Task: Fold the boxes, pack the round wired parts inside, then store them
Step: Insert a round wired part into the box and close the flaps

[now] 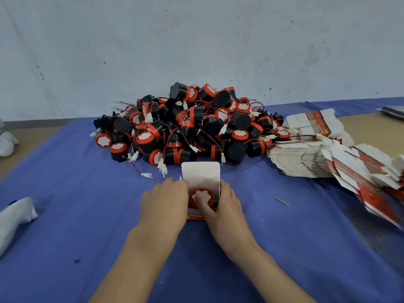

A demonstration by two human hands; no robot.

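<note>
Just below the middle of the frame a small box (pixel 200 174) stands on the blue cloth (pixel 87 226) with its white flap up and one round wired part (pixel 200 194) inside. The left hand (pixel 164 201) has its grip closed on the box's left side, while the right hand (pixel 227 206) grips the right side, thumb pressing the part. Behind lies a pile of parts (pixel 185 125), with flat boxes (pixel 306 158) stacked at the right; the brown surface (pixel 369 127) meets a scuffed white wall (pixel 196 40).
</note>
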